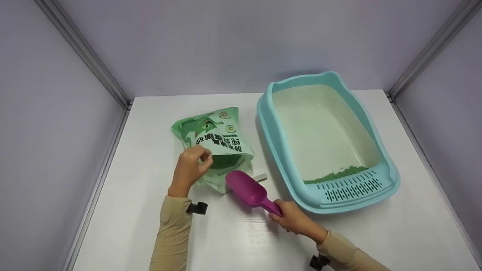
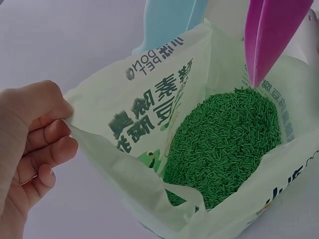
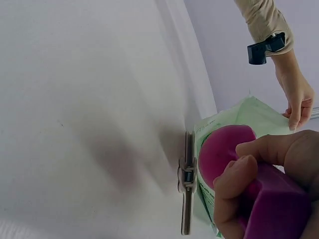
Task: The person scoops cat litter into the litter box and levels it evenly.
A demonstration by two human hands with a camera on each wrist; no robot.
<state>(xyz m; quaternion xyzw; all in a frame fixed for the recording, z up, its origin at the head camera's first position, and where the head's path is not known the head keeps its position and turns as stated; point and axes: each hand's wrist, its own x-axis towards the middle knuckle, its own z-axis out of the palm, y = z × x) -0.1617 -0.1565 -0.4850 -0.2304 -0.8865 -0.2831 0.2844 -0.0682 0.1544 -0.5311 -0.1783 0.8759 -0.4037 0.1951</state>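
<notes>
My left hand [image 1: 191, 167] pinches the upper edge of a pale green bag [image 1: 211, 131] and holds its mouth apart. Green pellets of cat litter [image 2: 224, 144] fill the inside of the bag in the left wrist view. My right hand [image 1: 292, 218] grips the handle of a magenta scoop [image 1: 246, 188]. The scoop's bowl faces up and looks bare, its tip just in front of the bag's mouth. In the left wrist view the scoop's tip [image 2: 256, 74] overlaps the far inner side of the bag.
A light blue litter box [image 1: 276, 143] stands to the right, with a strip of green pellets [image 1: 339, 174] along its near inner end. A pale clip [image 3: 187, 184] lies on the white table [image 1: 143, 150] beside the bag. Grey walls [image 1: 226, 45] enclose the back and sides.
</notes>
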